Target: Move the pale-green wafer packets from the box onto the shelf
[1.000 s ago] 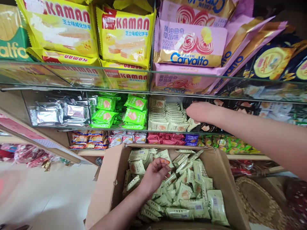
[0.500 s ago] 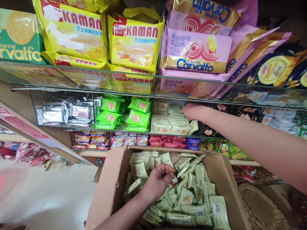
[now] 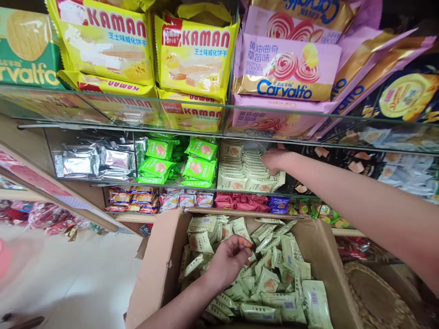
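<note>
Over the cardboard box (image 3: 156, 269) hovers my left hand (image 3: 228, 262), its fingers curled in and thumb and fingertips together. Whatever is between them, if anything, is hidden. Loose pale green snack packets (image 3: 269, 278) fill the box around and below it. My right hand (image 3: 274, 160) reaches into a shelf compartment, closed at the right end of lined-up pale green snack packets (image 3: 255, 169). It bears on a tilted packet (image 3: 279, 179) there; most of its fingertips are hidden.
A glass-fronted shelf edge (image 3: 192, 128) runs just above my right hand. Green packets (image 3: 197, 167) and silver packets (image 3: 80, 164) lie to the left, dark packets (image 3: 358, 162) to the right. Yellow wafer packs (image 3: 197, 55) sit above. A woven basket (image 3: 377, 297) stands right of the box.
My right hand has dipped slightly onto the packets at the row's right end, and the tilted packet there has shifted. My left hand keeps its curled pose over the box. The view moved slightly.
</note>
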Demonstrator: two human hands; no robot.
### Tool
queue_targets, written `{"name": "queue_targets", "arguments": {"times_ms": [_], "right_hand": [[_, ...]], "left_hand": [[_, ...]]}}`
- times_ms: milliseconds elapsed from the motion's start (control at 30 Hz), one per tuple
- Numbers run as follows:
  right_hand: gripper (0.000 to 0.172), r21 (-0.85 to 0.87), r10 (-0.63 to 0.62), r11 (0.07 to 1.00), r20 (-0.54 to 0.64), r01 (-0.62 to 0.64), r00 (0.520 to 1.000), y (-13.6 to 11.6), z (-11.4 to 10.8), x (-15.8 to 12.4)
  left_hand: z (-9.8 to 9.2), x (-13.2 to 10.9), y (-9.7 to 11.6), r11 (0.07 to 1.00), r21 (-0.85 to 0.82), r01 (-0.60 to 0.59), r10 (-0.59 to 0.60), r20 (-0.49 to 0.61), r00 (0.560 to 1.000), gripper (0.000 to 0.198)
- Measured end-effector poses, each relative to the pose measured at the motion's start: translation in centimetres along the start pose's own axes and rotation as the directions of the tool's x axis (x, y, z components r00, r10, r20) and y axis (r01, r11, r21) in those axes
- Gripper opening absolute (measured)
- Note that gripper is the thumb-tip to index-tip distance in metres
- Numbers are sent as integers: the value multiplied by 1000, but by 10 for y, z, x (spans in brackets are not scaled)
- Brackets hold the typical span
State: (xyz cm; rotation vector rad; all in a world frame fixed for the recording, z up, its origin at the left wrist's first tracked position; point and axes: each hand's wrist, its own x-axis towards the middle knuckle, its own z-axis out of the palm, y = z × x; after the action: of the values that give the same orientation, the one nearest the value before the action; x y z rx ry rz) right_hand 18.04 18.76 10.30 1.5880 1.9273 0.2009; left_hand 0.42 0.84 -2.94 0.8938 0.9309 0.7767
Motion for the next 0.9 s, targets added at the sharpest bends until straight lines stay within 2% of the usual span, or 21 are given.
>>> {"name": "queue_targets", "arguments": {"times_ms": [133, 233, 333, 400, 433, 467, 500, 533, 567, 600, 633, 700, 800, 900], "right_hand": [[30, 23, -5, 1000, -3, 5, 1000, -2, 4, 5], [29, 52, 2, 999, -27, -1, 1000, 0, -2, 1], [21, 69, 27, 997, -136, -18, 990, -2, -13, -28], [19, 119, -20, 991, -273, 55, 962, -13, -10, -63], [19, 184, -97, 967, -367, 174, 925, -23, -2, -82], [22, 290, -184, 899, -430, 329, 884, -36, 12, -99], [24, 413, -246, 799, -440, 438, 863, -51, 30, -114], [23, 505, -275, 717, -428, 481, 861, -67, 52, -125], [20, 555, -289, 671, -414, 491, 863, -83, 75, -131], [23, 570, -304, 673, -369, 472, 878, -99, 100, -134], [35, 568, -267, 708, -334, 419, 904, -113, 122, -133], [43, 562, -193, 762, -276, 321, 942, -133, 157, -125], [37, 547, -143, 794, -257, 266, 956, -142, 177, -114], [33, 603, -152, 744, -266, 287, 952, -132, 175, -112]], "left_hand": [[0, 1, 1, 1000, 17, 4, -4, -3, 1000, 20], [-1, 2, -2, 998, 56, 3, -4, 14, 1000, 18], [-5, 2, -9, 987, 153, -43, 34, 61, 998, 15], [-9, 1, -14, 966, 245, -86, 69, 74, 995, 14], [-10, 1, -15, 952, 289, -103, 84, 75, 994, 13], [-11, 1, -16, 938, 326, -117, 98, 74, 992, 13], [-12, 0, -16, 925, 356, -130, 111, 74, 991, 12], [-12, 1, -16, 915, 379, -140, 121, 76, 990, 13], [-12, 1, -16, 907, 395, -147, 126, 78, 989, 13], [-12, 2, -15, 900, 409, -149, 127, 80, 989, 14], [-12, 2, -14, 895, 422, -144, 123, 77, 989, 15], [-11, 4, -13, 886, 448, -123, 104, 68, 992, 17], [-11, 5, -14, 874, 475, -104, 84, 64, 994, 18], [-13, 7, -16, 869, 480, -120, 95, 76, 993, 17]]}}
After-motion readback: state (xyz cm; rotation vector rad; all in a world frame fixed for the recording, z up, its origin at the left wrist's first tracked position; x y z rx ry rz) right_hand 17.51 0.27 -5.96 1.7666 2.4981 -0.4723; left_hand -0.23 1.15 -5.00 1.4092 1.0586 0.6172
